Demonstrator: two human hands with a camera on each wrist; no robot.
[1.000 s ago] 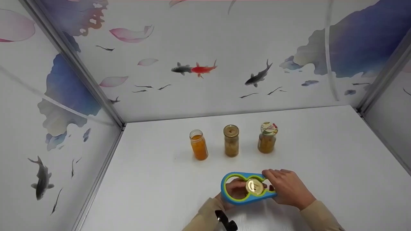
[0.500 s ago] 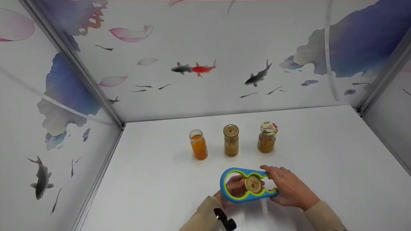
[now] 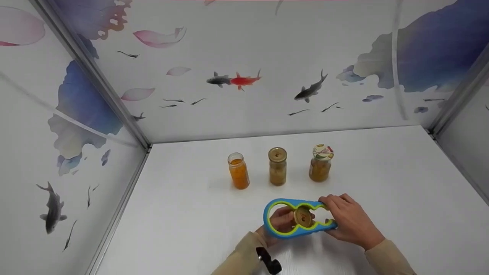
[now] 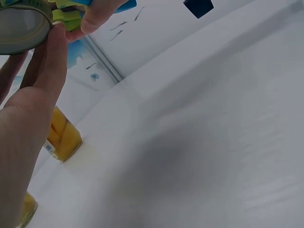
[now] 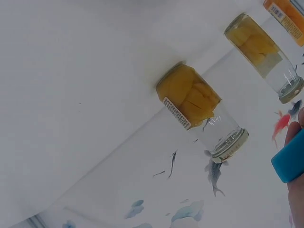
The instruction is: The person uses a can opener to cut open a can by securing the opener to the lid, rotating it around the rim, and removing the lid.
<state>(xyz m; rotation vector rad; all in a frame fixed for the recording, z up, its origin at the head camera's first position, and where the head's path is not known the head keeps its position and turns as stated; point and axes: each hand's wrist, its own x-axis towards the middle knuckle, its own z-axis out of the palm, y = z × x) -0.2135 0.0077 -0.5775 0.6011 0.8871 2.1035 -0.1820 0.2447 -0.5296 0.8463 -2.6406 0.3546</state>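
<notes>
A blue and lime-green jar opener (image 3: 305, 230) is held above the table in the head view. My right hand (image 3: 351, 219) grips its handle end; in the right wrist view a blue handle tip (image 5: 289, 159) shows beside the fingers. Within the opener's middle ring sits a gold jar lid (image 3: 303, 217). My left hand (image 3: 282, 220), partly seen through the large loop, pinches the lid from beneath. From the left wrist, the lid's pale underside (image 4: 20, 28) faces the camera, with no jar beneath it and the fingertips at its rim.
Behind the hands stand three jars in a row: an uncapped one with orange contents (image 3: 240, 175), a gold-lidded one (image 3: 277, 173) and one with a fruit-patterned lid (image 3: 320, 170). White printed panels (image 3: 267, 110) enclose the table's back and sides.
The lid has tilted and turned darker within the opener. My right hand has shifted slightly right and up with the handles, and the opener has risen a little. The jars stay put.
</notes>
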